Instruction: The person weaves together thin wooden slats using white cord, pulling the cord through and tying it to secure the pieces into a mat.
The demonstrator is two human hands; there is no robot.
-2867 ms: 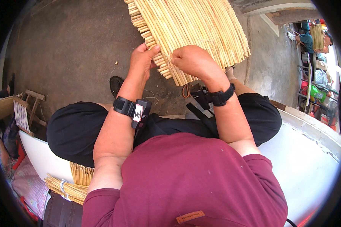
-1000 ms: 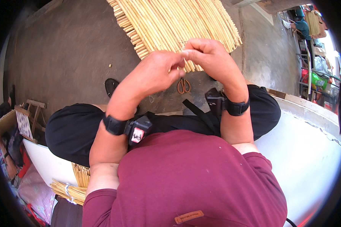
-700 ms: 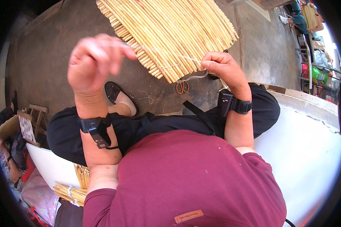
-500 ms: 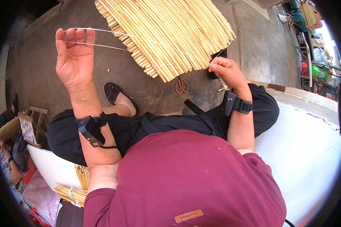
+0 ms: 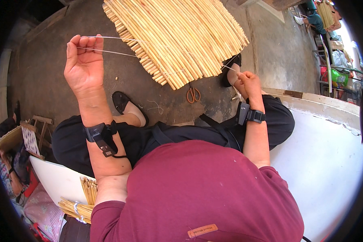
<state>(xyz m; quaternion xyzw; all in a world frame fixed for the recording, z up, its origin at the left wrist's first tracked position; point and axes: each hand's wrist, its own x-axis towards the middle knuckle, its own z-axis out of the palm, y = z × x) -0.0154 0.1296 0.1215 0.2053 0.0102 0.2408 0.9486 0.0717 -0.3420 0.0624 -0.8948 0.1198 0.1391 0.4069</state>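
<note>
In front of me is a mat of pale yellow reed sticks point(image 5: 181, 36) laid side by side and bound with thin thread. My left hand point(image 5: 85, 60) is raised left of it, palm up and fingers curled. A white string point(image 5: 113, 52) loops around those fingers, its two strands running right to the mat. My right hand point(image 5: 251, 82) is just off the mat's near right corner, thumb and fingers pinched on the string where it leaves the sticks. The strands' path between the two hands is partly lost against the reeds.
Scissors with orange-brown handles point(image 5: 193, 94) are at the mat's near edge. A bit of loose string point(image 5: 157, 107) lies on the floor beside my shoe point(image 5: 123, 101). Bundled reeds point(image 5: 78, 207) rest at my left; a white surface point(image 5: 322, 161) is at my right. Other people sit farther off.
My right hand has drawn away from the mat's corner, rightward and a little toward me, pulling string. My left hand has shifted slightly right and nearer, with its fingers more curled.
</note>
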